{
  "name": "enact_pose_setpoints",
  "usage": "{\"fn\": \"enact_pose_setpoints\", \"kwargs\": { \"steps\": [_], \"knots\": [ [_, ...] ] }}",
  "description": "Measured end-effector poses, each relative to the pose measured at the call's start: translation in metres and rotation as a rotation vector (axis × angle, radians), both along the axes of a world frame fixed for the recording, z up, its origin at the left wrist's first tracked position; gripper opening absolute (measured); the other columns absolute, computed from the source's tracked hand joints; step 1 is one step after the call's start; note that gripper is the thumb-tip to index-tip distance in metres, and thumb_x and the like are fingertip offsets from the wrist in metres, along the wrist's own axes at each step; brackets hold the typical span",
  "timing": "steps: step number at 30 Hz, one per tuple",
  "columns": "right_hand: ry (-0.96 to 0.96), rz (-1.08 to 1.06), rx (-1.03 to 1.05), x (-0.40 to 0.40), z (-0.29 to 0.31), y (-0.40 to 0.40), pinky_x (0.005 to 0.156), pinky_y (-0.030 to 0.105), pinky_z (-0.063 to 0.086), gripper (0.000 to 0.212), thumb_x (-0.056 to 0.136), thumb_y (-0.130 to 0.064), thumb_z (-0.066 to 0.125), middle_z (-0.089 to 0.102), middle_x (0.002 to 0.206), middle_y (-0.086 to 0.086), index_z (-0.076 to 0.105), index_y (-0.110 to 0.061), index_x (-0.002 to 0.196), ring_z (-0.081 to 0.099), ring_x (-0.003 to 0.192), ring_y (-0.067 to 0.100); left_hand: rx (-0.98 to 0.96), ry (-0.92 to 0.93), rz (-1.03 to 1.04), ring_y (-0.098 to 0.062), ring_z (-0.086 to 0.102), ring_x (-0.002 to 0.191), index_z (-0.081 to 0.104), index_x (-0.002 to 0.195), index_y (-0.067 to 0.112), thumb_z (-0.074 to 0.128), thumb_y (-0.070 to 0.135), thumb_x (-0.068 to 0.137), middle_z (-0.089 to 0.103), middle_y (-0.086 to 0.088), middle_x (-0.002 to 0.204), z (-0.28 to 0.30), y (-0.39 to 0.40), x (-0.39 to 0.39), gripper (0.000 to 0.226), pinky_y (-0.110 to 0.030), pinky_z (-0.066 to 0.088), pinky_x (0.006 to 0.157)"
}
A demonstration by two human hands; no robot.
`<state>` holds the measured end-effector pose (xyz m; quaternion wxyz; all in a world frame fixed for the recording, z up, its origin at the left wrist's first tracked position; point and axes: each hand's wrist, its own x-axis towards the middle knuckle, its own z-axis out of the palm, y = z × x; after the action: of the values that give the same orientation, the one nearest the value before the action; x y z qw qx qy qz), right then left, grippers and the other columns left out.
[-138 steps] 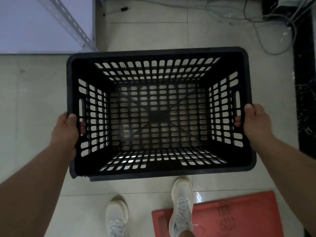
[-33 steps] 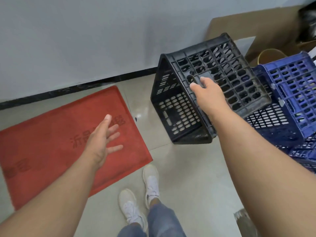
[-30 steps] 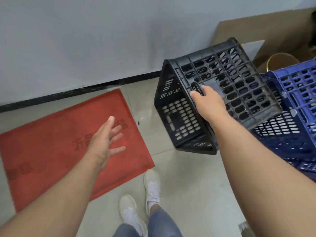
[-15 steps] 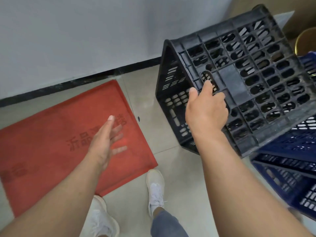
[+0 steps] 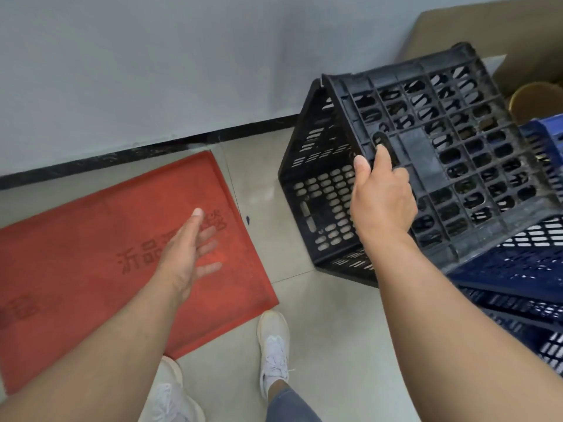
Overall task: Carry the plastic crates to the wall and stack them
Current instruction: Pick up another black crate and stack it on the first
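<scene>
A black slotted plastic crate (image 5: 451, 141) hangs tilted on its side near the grey wall (image 5: 152, 62), its lower right edge over a pile of blue crates (image 5: 524, 269). My right hand (image 5: 382, 196) grips the black crate at its handle slot, index finger hooked into the opening. My left hand (image 5: 190, 248) hovers with straight, spread fingers above the red mat, holding nothing and well apart from the crate.
A red floor mat (image 5: 76, 254) with lettering lies on the tile floor at the left, against the black skirting. Brown cardboard (image 5: 487, 28) leans on the wall at the far right, beside a round tan container (image 5: 536, 99). My white shoes (image 5: 272, 345) stand below.
Earlier both hands carried the crate upright. Now only the right hand holds it, tilted, by the wall. In the last half second the crate has dropped a little toward the blue crates.
</scene>
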<state>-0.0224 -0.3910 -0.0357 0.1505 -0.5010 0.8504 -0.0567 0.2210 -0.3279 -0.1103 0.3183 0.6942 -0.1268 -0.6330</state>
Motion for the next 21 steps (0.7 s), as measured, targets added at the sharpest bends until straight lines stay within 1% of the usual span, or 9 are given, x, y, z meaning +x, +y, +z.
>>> {"fn": "enact_pose_setpoints", "kwargs": {
  "steps": [2,5,9,15,18,21],
  "knots": [
    [-0.011,-0.015,-0.01,0.0,0.005,-0.007,0.093,0.046,0.038,0.056,0.099,-0.048,0.025,0.049,0.13,0.024,0.027,-0.02,0.147,0.049,0.115,0.04,-0.014,-0.006,0.003,-0.02,0.05,0.118,0.034,0.145,0.03,0.039,0.056,0.092,0.049,-0.006,0.142,0.003,0.001,0.006,0.06,-0.04,0.05,0.075],
    [-0.027,-0.041,-0.001,0.006,0.007,-0.012,0.094,0.046,0.038,0.056,0.099,-0.049,0.025,0.049,0.131,0.024,0.028,-0.02,0.147,0.049,0.116,0.041,-0.027,-0.016,-0.002,-0.019,0.05,0.118,0.033,0.145,0.028,0.038,0.055,0.092,0.05,-0.006,0.142,0.004,0.006,0.015,0.06,-0.041,0.049,0.082],
    [-0.026,-0.034,-0.004,0.023,0.008,-0.007,0.093,0.046,0.038,0.055,0.099,-0.049,0.025,0.049,0.132,0.023,0.029,-0.021,0.146,0.049,0.117,0.041,-0.02,-0.011,0.015,-0.019,0.05,0.116,0.033,0.146,0.025,0.037,0.054,0.093,0.05,-0.006,0.141,0.002,0.017,0.031,0.06,-0.038,0.049,0.077],
    [-0.024,-0.04,-0.052,0.043,0.03,-0.011,0.095,0.046,0.038,0.054,0.099,-0.05,0.024,0.053,0.135,0.018,0.037,-0.02,0.142,0.048,0.123,0.038,0.014,-0.017,0.043,-0.018,0.049,0.117,0.034,0.144,0.025,0.036,0.053,0.094,0.049,-0.006,0.142,-0.003,0.035,0.069,0.058,-0.04,0.046,0.08],
    [-0.06,-0.038,-0.067,0.061,0.045,-0.014,0.095,0.046,0.038,0.052,0.099,-0.049,0.023,0.056,0.132,0.015,0.047,-0.019,0.135,0.049,0.122,0.036,0.018,-0.022,0.055,-0.019,0.048,0.119,0.033,0.145,0.024,0.036,0.053,0.094,0.048,-0.007,0.143,-0.002,0.04,0.089,0.059,-0.042,0.045,0.086],
    [-0.122,0.01,-0.094,0.08,0.056,-0.014,0.092,0.045,0.039,0.05,0.098,-0.047,0.025,0.06,0.122,0.017,0.057,-0.014,0.118,0.052,0.113,0.037,0.015,-0.08,0.051,-0.02,0.046,0.124,0.035,0.144,0.023,0.037,0.05,0.095,0.046,-0.007,0.144,-0.001,0.043,0.112,0.056,-0.043,0.042,0.096]
  ]
}}
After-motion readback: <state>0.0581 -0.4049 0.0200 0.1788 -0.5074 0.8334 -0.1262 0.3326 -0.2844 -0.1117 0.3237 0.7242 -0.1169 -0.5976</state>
